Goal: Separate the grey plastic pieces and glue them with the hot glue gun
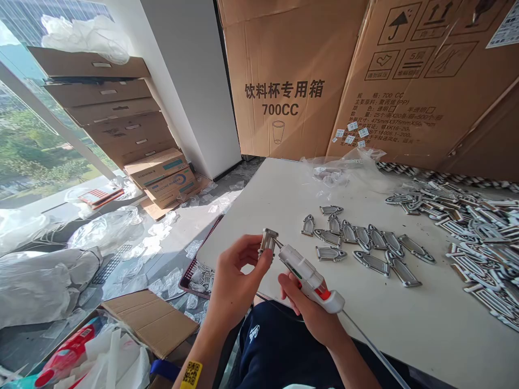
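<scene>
My left hand (237, 275) pinches a small silver-edged metal piece (268, 241) between thumb and fingers, raised above the white table (405, 335). My right hand (304, 308) grips a white hot glue gun (310, 278) with a red part near its back end. The gun's thin nozzle points at the metal piece, very close to it, but I cannot tell if they touch. A cord (375, 346) trails from the gun. Several similar pointed badge-like pieces (365, 237) lie scattered on the table, and a large heap of them (478, 237) sits at the right.
Large printed cardboard cartons (284, 70) stand behind the table. Plastic bags (336, 167) lie at its far edge. To the left are a tray of pieces (197, 275), stacked flat boxes (109, 102), a window and plastic wrap on the floor.
</scene>
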`<action>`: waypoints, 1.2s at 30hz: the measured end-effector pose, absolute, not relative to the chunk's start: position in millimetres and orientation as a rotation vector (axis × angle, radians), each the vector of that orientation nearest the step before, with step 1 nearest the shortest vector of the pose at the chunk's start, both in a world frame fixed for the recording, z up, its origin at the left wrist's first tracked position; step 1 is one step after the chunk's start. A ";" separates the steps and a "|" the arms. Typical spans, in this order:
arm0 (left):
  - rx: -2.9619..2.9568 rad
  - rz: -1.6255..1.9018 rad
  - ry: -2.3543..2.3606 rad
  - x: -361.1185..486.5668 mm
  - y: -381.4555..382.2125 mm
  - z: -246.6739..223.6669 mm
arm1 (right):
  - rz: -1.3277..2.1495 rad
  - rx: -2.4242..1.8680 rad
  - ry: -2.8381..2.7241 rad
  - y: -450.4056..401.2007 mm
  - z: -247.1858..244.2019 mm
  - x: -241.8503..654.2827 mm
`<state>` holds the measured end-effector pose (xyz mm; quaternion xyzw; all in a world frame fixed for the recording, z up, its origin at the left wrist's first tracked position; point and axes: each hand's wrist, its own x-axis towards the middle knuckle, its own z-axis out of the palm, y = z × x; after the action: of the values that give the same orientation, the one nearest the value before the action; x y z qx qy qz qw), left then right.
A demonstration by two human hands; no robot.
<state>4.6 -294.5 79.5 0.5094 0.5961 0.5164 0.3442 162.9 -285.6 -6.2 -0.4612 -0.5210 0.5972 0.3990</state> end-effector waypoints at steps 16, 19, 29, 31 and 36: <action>1.330 1.352 1.525 5.4 -293.6 80.7 | 1.493 -1.234 -1.269 -287.5 -4.7 168.9; 1.330 1.337 1.522 5.8 -294.0 81.1 | 1.505 -1.216 -1.262 -288.1 -4.5 169.3; 1.305 1.318 1.510 6.5 -295.0 81.2 | 1.498 -1.239 -1.235 -288.4 -5.9 168.7; 1.301 1.316 1.507 6.4 -294.9 81.2 | 1.495 -1.249 -1.235 -288.4 -6.6 168.8; 1.300 1.323 1.499 6.6 -294.0 80.1 | 1.487 -1.280 -1.220 -289.7 -8.7 169.1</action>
<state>6.6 -294.0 80.1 0.5066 0.5842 0.5154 0.3693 169.1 -289.7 -8.7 -0.5067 -0.4831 0.5889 0.4038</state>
